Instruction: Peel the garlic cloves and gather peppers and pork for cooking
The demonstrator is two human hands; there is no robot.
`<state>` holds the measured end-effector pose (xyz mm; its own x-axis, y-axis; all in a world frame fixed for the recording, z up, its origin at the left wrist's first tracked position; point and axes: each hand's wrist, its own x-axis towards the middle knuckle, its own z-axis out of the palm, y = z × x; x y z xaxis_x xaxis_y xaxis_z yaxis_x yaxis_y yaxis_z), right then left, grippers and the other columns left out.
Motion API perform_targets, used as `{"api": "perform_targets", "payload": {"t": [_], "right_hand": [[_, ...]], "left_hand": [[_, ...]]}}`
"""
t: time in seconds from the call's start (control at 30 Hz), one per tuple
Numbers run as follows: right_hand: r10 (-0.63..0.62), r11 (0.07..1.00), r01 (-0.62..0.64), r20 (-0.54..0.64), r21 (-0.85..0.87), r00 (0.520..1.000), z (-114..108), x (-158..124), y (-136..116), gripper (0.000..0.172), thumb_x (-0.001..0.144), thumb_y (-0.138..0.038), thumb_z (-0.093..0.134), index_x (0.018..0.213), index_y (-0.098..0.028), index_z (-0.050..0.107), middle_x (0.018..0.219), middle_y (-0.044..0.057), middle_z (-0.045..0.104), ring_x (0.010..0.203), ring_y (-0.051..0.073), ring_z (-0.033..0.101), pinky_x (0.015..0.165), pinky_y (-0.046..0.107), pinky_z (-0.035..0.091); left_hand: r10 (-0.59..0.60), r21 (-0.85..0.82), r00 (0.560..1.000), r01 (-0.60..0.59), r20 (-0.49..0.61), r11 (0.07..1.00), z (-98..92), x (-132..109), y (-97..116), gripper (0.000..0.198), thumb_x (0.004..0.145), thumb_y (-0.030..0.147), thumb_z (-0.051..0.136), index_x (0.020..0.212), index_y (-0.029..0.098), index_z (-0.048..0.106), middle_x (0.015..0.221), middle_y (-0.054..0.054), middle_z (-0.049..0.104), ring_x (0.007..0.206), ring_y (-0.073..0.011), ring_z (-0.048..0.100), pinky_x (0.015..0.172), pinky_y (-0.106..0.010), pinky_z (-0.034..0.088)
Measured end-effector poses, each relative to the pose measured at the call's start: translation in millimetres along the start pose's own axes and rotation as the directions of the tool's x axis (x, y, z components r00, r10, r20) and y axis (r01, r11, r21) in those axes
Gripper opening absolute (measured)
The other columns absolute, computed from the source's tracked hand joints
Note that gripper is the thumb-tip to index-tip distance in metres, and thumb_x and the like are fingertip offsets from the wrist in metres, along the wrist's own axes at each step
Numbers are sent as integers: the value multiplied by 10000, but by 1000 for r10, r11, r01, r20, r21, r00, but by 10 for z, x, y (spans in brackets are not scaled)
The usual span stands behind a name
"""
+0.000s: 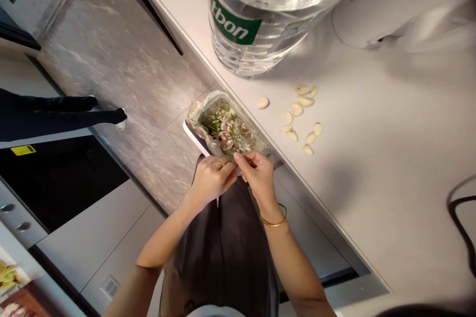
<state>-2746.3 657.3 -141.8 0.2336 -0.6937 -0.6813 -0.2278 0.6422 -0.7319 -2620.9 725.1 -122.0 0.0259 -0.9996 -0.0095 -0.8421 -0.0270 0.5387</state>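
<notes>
My left hand (213, 177) and my right hand (259, 174) meet above the near end of a lined bin, fingers bent and pinched together. Whatever sits between the fingertips is too small and covered to make out. A thin pale point shows just below my left hand; I cannot tell what it belongs to. The bin's plastic liner (196, 109) surrounds a heap of garlic skins and green scraps (226, 126). On the white counter (372, 168) to the right lie several peeled garlic cloves (305, 101), with one clove (262, 103) apart from them near the edge.
A large clear water bottle (256, 25) with a green label stands on the counter at the top. Beside it is a white rounded appliance (394, 5). A black cable (461, 223) lies at the right. Another person's dark-clothed legs (55, 114) show at the left.
</notes>
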Motion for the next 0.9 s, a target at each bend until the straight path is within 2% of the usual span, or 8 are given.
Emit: {"api": "perform_targets", "payload": {"t": [0.1,0.23,0.4,0.53,0.7,0.9], "right_hand": [[-3,1000,3,12,-17,1000,-11,-4,7,388,719,-494,787,648,-190,558,457,-66,516,370,58,399,356,200,292],[25,1000,-25,65,10,998,-74,0,-1,375,707,-484,798,655,-180,585,455,-65,524,364,51,401,352,186,308],[50,993,-63,125,104,991,-176,24,-69,357,716,-456,800,650,-170,597,477,-54,540,387,46,424,364,170,330],[81,971,-109,137,214,987,-209,52,-61,361,716,-448,803,651,-172,579,504,-60,538,393,34,419,358,155,310],[83,955,-114,121,274,989,-148,50,0,373,703,-453,814,667,-178,565,512,-72,530,394,25,415,358,143,310],[75,955,-119,167,273,983,-91,36,13,373,723,-458,801,658,-187,554,467,-72,521,376,30,408,364,149,312]], "left_hand": [[-40,-70,999,41,5,997,5,21,5,209,909,204,521,728,178,623,663,-34,619,647,-166,581,654,-296,453],[-103,-234,994,106,27,966,3,50,3,190,877,175,539,701,183,611,645,-14,586,622,-145,548,627,-269,425],[-218,-459,974,220,59,861,-32,88,-87,136,883,193,567,804,187,676,756,-33,690,704,-146,630,687,-257,472],[-332,-545,941,315,71,777,-77,122,-206,143,903,262,602,864,185,716,805,-41,731,716,-135,652,697,-246,486],[-295,-687,945,306,138,659,-30,130,-194,231,796,386,763,900,183,723,848,-43,733,753,-144,644,647,-237,458],[-291,-725,929,361,227,587,-14,143,-165,200,859,362,695,829,165,712,760,-19,698,652,-107,573,613,-223,411]]}}
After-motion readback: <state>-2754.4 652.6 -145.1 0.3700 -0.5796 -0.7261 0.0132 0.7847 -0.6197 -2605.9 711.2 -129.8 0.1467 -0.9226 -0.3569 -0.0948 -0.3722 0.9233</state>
